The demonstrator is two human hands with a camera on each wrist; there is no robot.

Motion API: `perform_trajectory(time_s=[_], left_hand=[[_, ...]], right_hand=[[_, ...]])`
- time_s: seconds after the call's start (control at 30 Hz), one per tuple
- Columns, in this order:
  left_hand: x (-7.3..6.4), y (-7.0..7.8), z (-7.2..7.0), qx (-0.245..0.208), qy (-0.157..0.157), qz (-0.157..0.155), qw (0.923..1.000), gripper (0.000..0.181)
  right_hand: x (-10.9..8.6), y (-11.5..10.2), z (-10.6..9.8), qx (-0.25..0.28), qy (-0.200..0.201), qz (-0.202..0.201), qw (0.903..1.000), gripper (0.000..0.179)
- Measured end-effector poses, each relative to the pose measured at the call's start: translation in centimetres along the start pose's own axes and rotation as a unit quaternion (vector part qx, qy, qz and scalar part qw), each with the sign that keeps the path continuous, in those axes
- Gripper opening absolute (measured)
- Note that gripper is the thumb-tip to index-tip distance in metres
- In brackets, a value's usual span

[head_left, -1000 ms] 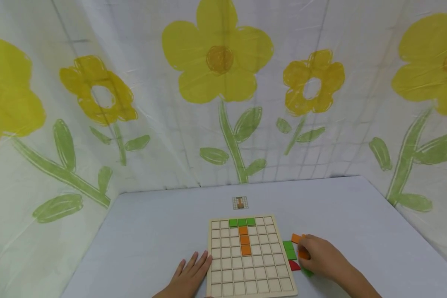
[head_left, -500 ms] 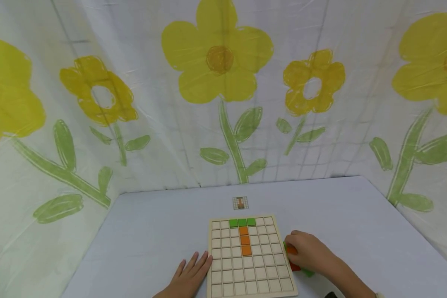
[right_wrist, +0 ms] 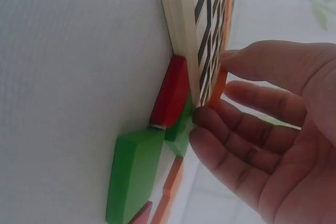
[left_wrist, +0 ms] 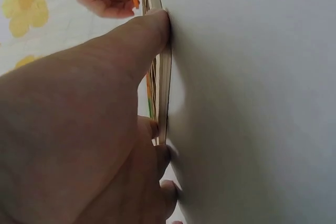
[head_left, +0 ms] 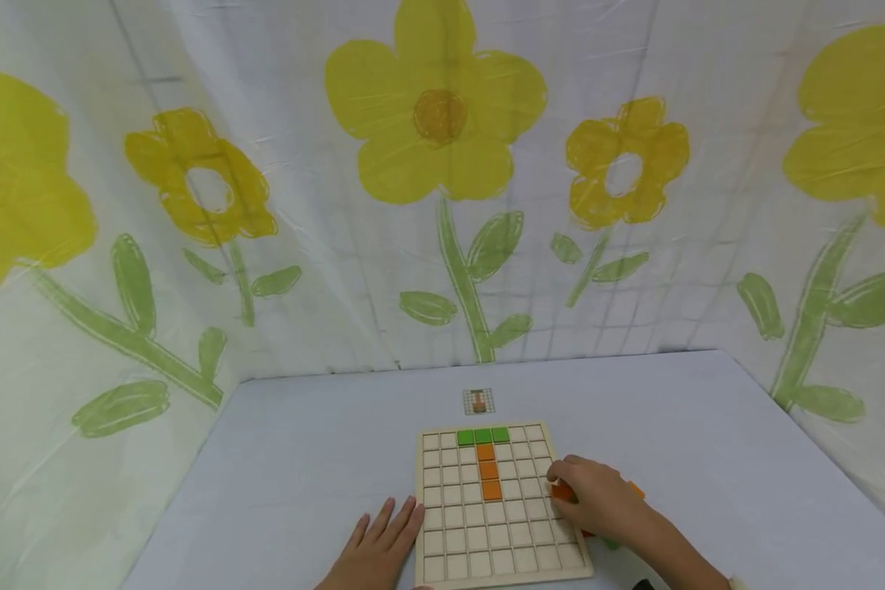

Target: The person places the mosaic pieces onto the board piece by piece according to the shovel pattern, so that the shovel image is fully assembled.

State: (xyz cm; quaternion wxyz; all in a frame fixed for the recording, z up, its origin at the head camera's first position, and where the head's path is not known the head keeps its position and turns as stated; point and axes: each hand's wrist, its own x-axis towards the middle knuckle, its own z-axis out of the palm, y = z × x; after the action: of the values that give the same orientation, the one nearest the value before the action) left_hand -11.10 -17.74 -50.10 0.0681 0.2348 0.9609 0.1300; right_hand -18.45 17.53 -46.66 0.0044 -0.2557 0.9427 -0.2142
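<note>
A wooden grid board lies on the table. Three green tiles fill cells in its top row, and three orange tiles run down in a column below the middle one. My right hand pinches another orange square tile between thumb and fingers, over the board's right side. In the left wrist view that tile also shows at the fingertips. My left hand lies with straight fingers against the board's left edge; its thumb touches the edge too.
Beside the board's right edge lie a red curved piece, a green block and another orange piece, partly hidden by my right hand. A small picture card lies beyond the board. A flower-printed curtain hangs behind the table.
My right hand has moved left from the loose pieces to the board's right side, carrying the orange tile. My left hand has stayed at the board's left edge.
</note>
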Motion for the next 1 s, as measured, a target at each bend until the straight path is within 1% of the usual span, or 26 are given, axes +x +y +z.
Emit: perform_trajectory(time_s=[0.1,0.27,0.43,0.53,0.7,0.83,0.93,1.0], left_hand=[[0.2,0.4,0.0,0.017,-0.005,-0.012,0.9998,0.095],[0.4,0.7,0.0,0.056,-0.009,-0.022,0.9981,0.093],[0.5,0.9,0.0,0.087,0.006,-0.023,0.9959,0.091],[0.6,1.1,0.3,0.1,0.023,-0.023,0.9944,0.089],[0.9,1.4,0.9,0.088,0.048,-0.03,0.9945,0.078],[1.5,2.0,1.4,0.078,0.048,-0.056,0.9942,0.067],[1.9,2.4,1.4,0.076,0.039,-0.07,0.9938,0.065],[2.0,2.5,1.1,0.072,0.038,-0.073,0.994,0.064]], right_hand=[[0.0,-0.2,0.0,0.003,0.004,0.003,1.0,0.025],[0.1,-0.5,-0.1,-0.003,0.013,0.009,0.9999,0.025],[0.3,-0.5,-0.2,-0.002,0.031,0.01,0.9995,0.023],[0.6,-0.3,0.0,0.004,0.039,0.019,0.9991,0.022],[0.9,-0.1,0.2,0.024,0.053,0.038,0.9976,0.021],[1.0,0.2,0.3,0.037,0.067,0.05,0.9958,0.022],[1.1,0.3,0.2,0.043,0.069,0.062,0.9948,0.022],[1.1,0.4,0.2,0.045,0.064,0.07,0.9945,0.022]])
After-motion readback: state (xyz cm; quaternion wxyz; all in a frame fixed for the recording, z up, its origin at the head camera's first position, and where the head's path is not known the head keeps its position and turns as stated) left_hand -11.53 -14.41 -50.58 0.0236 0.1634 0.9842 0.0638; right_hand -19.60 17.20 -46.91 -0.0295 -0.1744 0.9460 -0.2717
